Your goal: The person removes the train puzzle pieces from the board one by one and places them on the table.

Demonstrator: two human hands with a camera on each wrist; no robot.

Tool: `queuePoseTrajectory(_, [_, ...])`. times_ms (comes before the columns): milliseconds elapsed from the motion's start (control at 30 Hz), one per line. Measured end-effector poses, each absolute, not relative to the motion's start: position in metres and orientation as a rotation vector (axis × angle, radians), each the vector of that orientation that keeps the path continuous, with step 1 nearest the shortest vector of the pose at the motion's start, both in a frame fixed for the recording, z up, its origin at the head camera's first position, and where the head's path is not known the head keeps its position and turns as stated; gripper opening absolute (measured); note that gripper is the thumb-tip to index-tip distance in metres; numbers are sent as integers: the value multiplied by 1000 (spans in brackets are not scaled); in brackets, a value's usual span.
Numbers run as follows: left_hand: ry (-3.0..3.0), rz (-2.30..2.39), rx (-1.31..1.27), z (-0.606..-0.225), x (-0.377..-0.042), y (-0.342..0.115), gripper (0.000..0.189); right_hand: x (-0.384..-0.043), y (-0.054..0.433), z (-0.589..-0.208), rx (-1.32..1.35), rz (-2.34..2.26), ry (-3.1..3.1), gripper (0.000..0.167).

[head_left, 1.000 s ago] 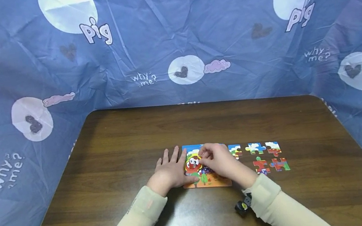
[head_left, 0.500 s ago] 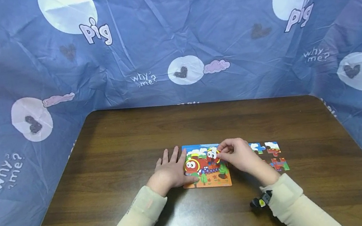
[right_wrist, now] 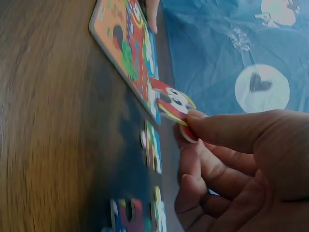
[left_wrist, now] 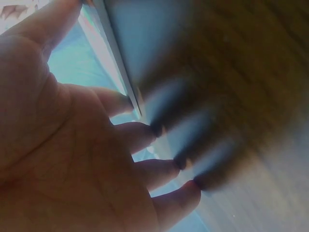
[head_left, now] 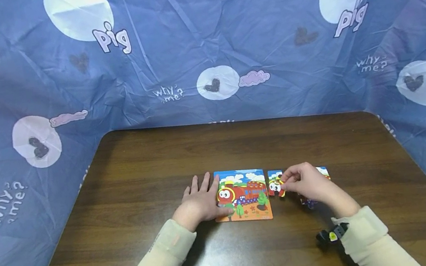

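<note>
A square picture board [head_left: 251, 213] shows a red train with a face, trees and clouds. My left hand [head_left: 198, 205] rests at its left edge, fingers straight and spread, the thumb lying over the lower left corner. Just right of the board, my right hand [head_left: 309, 182] pinches a jigsaw piece [right_wrist: 175, 102] between thumb and fingertips. That piece carries the train's two eyes, and the right wrist view has it raised above the table. Below it there lies a loose jigsaw piece [right_wrist: 154, 151]. In the left wrist view the left palm [left_wrist: 63, 145] fills much of the frame.
More loose jigsaw pieces lie right of the board, such as a white and red one [head_left: 323, 172] and a red and purple one [right_wrist: 129, 215]; my right hand partly covers them. The brown wooden table [head_left: 158, 155] ends at a blue printed cloth [head_left: 169, 65].
My right hand has moved right with the jigsaw piece, from over the board to beside it, uncovering the board's picture. My left hand has stayed in place.
</note>
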State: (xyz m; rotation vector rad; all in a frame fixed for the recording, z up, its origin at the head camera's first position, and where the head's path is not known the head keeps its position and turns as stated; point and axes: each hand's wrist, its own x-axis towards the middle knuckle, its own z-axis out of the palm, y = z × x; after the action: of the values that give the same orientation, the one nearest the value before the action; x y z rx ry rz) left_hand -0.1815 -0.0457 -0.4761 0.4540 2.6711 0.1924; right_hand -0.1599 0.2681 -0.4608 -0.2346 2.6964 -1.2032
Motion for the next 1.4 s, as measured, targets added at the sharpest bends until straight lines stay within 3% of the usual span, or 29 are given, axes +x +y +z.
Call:
queuePoseTrajectory(667, [2669,182,453,-474,-180,-46,107,-155,260,-470,-17,-933,2759,9])
queuePoseTrajectory(1033, [2673,188,451,-475,-181,-46,107,-157,256,-476,-161,-802,2902,18])
queuePoseTrajectory(1400, [2676,192,449,-476,-180,-46,108,-159,255,-478,-116,-826,2870,18])
